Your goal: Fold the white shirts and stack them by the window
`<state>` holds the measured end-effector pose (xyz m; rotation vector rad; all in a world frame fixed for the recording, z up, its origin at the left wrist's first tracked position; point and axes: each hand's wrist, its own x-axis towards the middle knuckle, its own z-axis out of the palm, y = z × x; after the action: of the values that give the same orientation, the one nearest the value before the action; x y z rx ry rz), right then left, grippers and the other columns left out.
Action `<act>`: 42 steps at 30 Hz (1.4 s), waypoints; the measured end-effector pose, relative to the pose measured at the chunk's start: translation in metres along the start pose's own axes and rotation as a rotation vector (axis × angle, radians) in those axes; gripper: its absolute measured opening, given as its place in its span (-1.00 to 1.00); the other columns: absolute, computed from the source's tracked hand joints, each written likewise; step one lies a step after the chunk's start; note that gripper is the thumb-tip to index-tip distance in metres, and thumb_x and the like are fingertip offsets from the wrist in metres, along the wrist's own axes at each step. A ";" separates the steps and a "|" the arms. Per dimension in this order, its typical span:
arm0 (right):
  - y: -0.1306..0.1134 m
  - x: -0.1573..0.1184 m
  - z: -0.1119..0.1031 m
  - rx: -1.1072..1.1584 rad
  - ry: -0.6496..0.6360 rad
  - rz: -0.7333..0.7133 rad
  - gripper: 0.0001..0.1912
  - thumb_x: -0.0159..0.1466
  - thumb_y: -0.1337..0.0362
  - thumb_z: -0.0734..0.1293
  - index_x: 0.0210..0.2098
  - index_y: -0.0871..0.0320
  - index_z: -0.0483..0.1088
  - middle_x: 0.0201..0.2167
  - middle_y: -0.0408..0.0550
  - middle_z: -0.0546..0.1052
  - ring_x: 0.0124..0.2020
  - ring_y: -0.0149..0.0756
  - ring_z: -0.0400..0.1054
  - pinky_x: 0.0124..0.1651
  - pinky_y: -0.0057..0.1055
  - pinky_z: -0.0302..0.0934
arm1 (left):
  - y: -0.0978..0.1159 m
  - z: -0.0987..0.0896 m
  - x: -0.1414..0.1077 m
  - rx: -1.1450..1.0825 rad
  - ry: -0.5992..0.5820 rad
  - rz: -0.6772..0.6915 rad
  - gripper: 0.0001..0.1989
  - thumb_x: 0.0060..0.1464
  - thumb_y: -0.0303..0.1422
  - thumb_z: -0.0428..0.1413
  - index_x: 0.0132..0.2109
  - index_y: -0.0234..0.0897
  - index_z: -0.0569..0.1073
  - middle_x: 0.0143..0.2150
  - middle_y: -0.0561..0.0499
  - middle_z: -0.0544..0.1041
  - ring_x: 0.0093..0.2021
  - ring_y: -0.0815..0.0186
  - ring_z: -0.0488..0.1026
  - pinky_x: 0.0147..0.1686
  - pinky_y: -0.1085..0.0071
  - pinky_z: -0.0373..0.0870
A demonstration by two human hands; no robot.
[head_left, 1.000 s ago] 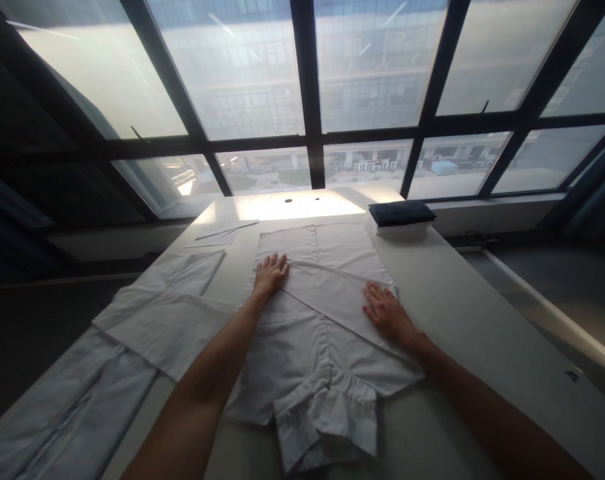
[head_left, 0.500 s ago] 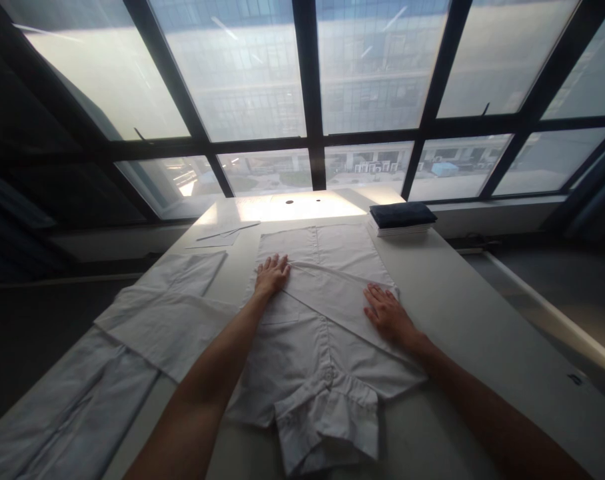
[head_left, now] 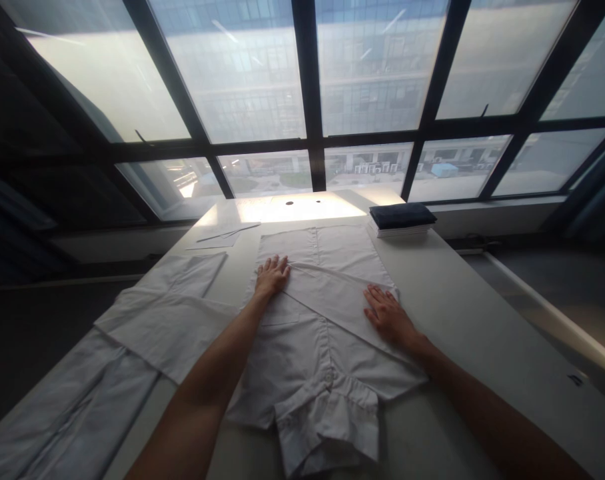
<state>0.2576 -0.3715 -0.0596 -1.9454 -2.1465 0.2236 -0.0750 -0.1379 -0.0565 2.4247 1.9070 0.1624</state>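
A white button-up shirt lies front up on the table, its collar toward me and its hem at the far end. One sleeve is laid slantwise across the body. My left hand rests flat on the shirt's left side, by the narrow end of that sleeve, fingers stretched out. Flat on the shirt's right side, over the wider part of the sleeve, lies my right hand, its fingers extended. The palms hide the cloth beneath them. A chest pocket shows beside my left forearm.
More white garments lie loosely along the table's left edge. A folded dark cloth tops a white stack at the far right. Papers sit at the far left. The white table reaches toward large windows.
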 end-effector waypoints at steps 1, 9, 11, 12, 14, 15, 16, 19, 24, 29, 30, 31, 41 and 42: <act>0.000 0.000 0.000 0.000 0.003 -0.002 -0.38 0.45 0.15 0.08 0.42 0.30 0.14 0.47 0.14 0.07 0.49 -0.14 -0.11 0.47 -0.11 -0.25 | 0.000 0.000 0.000 0.001 0.000 -0.001 -0.37 0.39 -0.02 -0.27 0.49 -0.06 0.07 0.54 -0.05 -0.04 0.51 0.00 -0.11 0.41 -0.06 -0.14; 0.001 0.000 0.002 0.001 0.001 0.004 -0.38 0.45 0.15 0.09 0.42 0.29 0.13 0.47 0.14 0.06 0.49 -0.14 -0.11 0.47 -0.11 -0.25 | 0.000 0.000 0.000 0.007 0.000 -0.004 -0.38 0.39 -0.01 -0.26 0.49 -0.03 0.07 0.54 -0.03 -0.03 0.51 0.01 -0.11 0.41 -0.04 -0.13; 0.001 0.000 0.001 0.005 0.001 0.005 -0.38 0.45 0.15 0.09 0.42 0.29 0.13 0.47 0.14 0.06 0.49 -0.14 -0.11 0.47 -0.11 -0.25 | 0.000 0.000 -0.001 0.008 0.000 -0.003 -0.38 0.39 -0.02 -0.26 0.49 -0.04 0.07 0.54 -0.03 -0.03 0.51 0.01 -0.11 0.41 -0.04 -0.13; 0.000 0.000 0.001 0.006 0.001 0.004 -0.38 0.45 0.15 0.09 0.42 0.29 0.13 0.47 0.14 0.06 0.49 -0.14 -0.11 0.47 -0.11 -0.25 | 0.000 0.000 -0.001 0.007 -0.001 -0.002 -0.38 0.39 -0.02 -0.26 0.49 -0.04 0.07 0.54 -0.03 -0.04 0.51 0.01 -0.11 0.41 -0.05 -0.12; 0.000 0.000 0.001 0.006 0.000 0.004 -0.37 0.45 0.15 0.09 0.42 0.30 0.13 0.47 0.14 0.06 0.49 -0.14 -0.11 0.47 -0.11 -0.25 | 0.000 0.000 -0.001 0.002 0.000 -0.002 -0.38 0.39 -0.02 -0.26 0.49 -0.04 0.06 0.54 -0.04 -0.04 0.51 0.01 -0.11 0.41 -0.06 -0.13; 0.001 0.000 0.001 0.006 0.000 0.004 -0.37 0.45 0.15 0.09 0.42 0.31 0.13 0.47 0.14 0.06 0.49 -0.14 -0.11 0.47 -0.11 -0.25 | 0.000 0.000 -0.001 -0.001 0.000 -0.002 -0.38 0.39 -0.02 -0.26 0.49 -0.05 0.06 0.54 -0.05 -0.04 0.51 0.01 -0.12 0.40 -0.06 -0.13; 0.001 0.000 0.001 0.005 0.000 0.003 -0.37 0.45 0.15 0.09 0.42 0.32 0.13 0.47 0.14 0.07 0.49 -0.14 -0.10 0.47 -0.11 -0.25 | 0.001 0.000 -0.001 -0.004 0.000 -0.002 -0.38 0.39 -0.02 -0.26 0.49 -0.05 0.06 0.54 -0.05 -0.04 0.51 0.00 -0.12 0.41 -0.07 -0.13; 0.001 0.000 0.001 0.005 0.004 -0.002 -0.37 0.45 0.15 0.08 0.42 0.31 0.13 0.47 0.14 0.07 0.48 -0.13 -0.10 0.47 -0.10 -0.24 | 0.001 -0.001 -0.001 -0.006 0.000 -0.002 -0.38 0.39 -0.02 -0.26 0.49 -0.05 0.07 0.54 -0.05 -0.04 0.51 0.00 -0.11 0.41 -0.07 -0.14; 0.001 -0.001 0.003 -0.010 0.008 0.004 -0.37 0.45 0.14 0.06 0.42 0.31 0.12 0.47 0.15 0.07 0.49 -0.14 -0.11 0.47 -0.09 -0.24 | 0.000 0.000 0.000 0.000 -0.004 -0.003 -0.37 0.39 -0.02 -0.27 0.49 -0.05 0.06 0.54 -0.05 -0.05 0.51 0.00 -0.11 0.41 -0.06 -0.13; 0.008 -0.001 0.008 -0.053 0.064 0.152 -0.32 0.44 0.12 0.04 0.44 0.36 0.06 0.47 0.22 0.05 0.49 -0.04 -0.15 0.47 0.00 -0.30 | -0.001 0.000 0.001 0.005 -0.002 -0.003 -0.38 0.39 -0.02 -0.27 0.49 -0.05 0.06 0.54 -0.05 -0.05 0.51 0.00 -0.11 0.41 -0.05 -0.13; 0.012 -0.001 0.009 -0.059 0.078 0.188 -0.31 0.44 0.11 0.04 0.45 0.36 0.05 0.47 0.22 0.05 0.49 -0.03 -0.15 0.46 0.02 -0.30 | -0.001 0.001 0.001 0.005 -0.002 -0.003 -0.37 0.39 -0.02 -0.27 0.49 -0.05 0.06 0.54 -0.05 -0.05 0.51 0.00 -0.11 0.41 -0.05 -0.13; 0.016 0.000 0.009 -0.064 0.089 0.220 -0.31 0.44 0.10 0.03 0.45 0.34 0.04 0.47 0.21 0.05 0.49 -0.02 -0.15 0.46 0.03 -0.31 | -0.001 0.001 0.001 0.004 -0.001 -0.003 -0.37 0.39 -0.02 -0.27 0.49 -0.05 0.05 0.54 -0.04 -0.05 0.51 0.01 -0.12 0.41 -0.05 -0.13; 0.053 0.005 0.011 -0.052 0.174 0.360 -0.32 0.47 0.04 -0.04 0.43 0.31 0.11 0.44 0.23 0.12 0.46 0.04 -0.06 0.42 0.13 -0.22 | -0.001 0.000 0.001 0.002 0.004 -0.001 -0.38 0.39 -0.02 -0.28 0.49 -0.04 0.06 0.54 -0.04 -0.04 0.51 0.00 -0.10 0.40 -0.06 -0.11; 0.053 0.005 0.010 -0.044 0.193 0.372 -0.32 0.47 0.05 -0.05 0.43 0.31 0.11 0.44 0.24 0.14 0.46 0.03 -0.05 0.42 0.11 -0.21 | 0.000 0.000 0.001 0.002 0.005 0.000 -0.38 0.39 -0.02 -0.27 0.49 -0.04 0.06 0.54 -0.04 -0.04 0.51 0.00 -0.10 0.40 -0.06 -0.10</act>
<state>0.3056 -0.3609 -0.0831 -2.2765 -1.6741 0.0482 -0.0752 -0.1371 -0.0562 2.4279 1.9110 0.1669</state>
